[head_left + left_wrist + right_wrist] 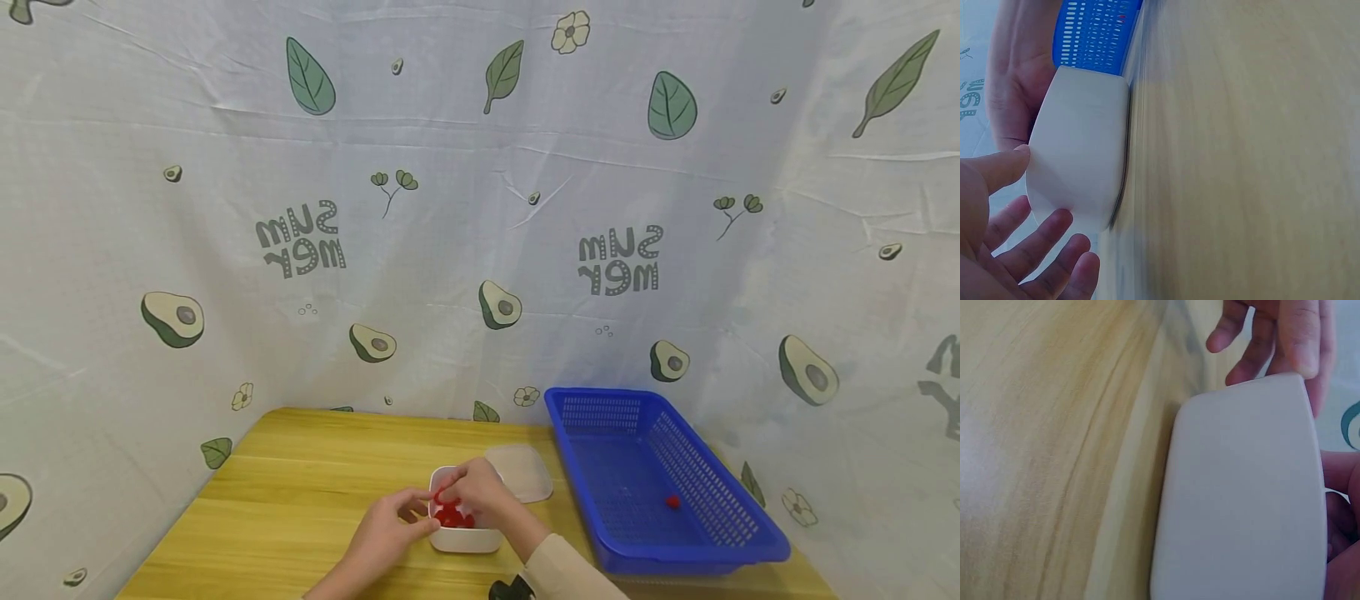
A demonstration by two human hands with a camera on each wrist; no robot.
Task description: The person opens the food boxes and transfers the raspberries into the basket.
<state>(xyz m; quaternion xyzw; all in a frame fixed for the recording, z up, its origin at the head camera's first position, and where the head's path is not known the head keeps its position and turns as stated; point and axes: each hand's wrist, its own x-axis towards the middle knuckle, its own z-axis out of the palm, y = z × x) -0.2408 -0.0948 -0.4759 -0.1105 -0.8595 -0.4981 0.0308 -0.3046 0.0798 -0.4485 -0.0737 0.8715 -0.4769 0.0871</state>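
A white plastic box (467, 540) stands on the wooden table with several small glossy red pieces (452, 517) inside. My left hand (390, 527) holds the box's left end, thumb at the near rim and the other fingers along the outer wall. In the left wrist view, the thumb (1007, 167) meets the rim while the lower fingers are spread. My right hand (480, 490) reaches over the rim into the box, its curled fingertips pinching a red piece at the far left. The box wall hides most of those fingers in the right wrist view.
A blue perforated basket (592, 500) stands to the right, with one small red piece (672, 502) on its floor. Behind the box lies a translucent lid (528, 473). A printed cloth (450, 250) hangs along the table's back and sides.
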